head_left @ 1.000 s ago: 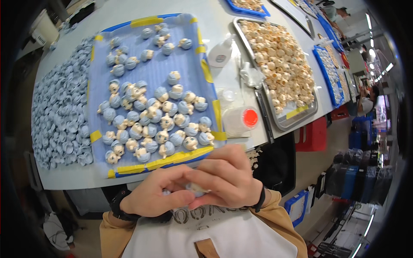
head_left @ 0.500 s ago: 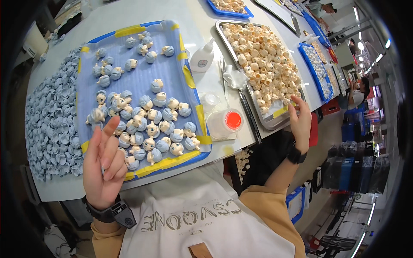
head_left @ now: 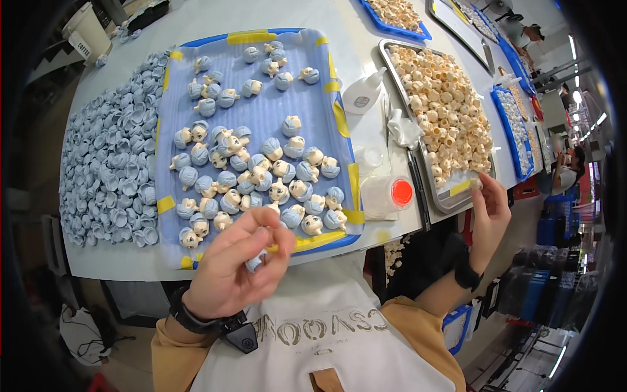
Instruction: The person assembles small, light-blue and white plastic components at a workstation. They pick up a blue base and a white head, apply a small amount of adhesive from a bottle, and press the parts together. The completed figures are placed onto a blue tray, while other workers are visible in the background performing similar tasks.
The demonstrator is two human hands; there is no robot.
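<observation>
My left hand [head_left: 241, 255] is closed in front of the blue-lined tray [head_left: 261, 111], its fingers curled round a small light blue piece [head_left: 256, 262]. Most of that piece is hidden, so its full shape does not show. My right hand [head_left: 491, 208] pinches a small cream doll-head part [head_left: 476, 185] at the near right corner of the metal tray [head_left: 450, 204]. Many cream hollow doll-head parts [head_left: 450, 104] fill that tray. On the blue-lined tray lie many doll heads [head_left: 279, 191] with light blue hair and painted faces.
Light blue hollow shells [head_left: 111, 150] are heaped left of the lined tray. Between the trays stand a white squeeze bottle [head_left: 363, 93], crumpled white tissue [head_left: 405, 130], a clear jar with a red top [head_left: 401, 193] and a dark slim tool [head_left: 419, 189]. A white cup [head_left: 90, 32] stands far left.
My left hand has moved right from the lined tray's left side, where a blurred doll head was by its fingers, and has closed. My right hand has lowered slightly and pinched a part. The view has shifted.
</observation>
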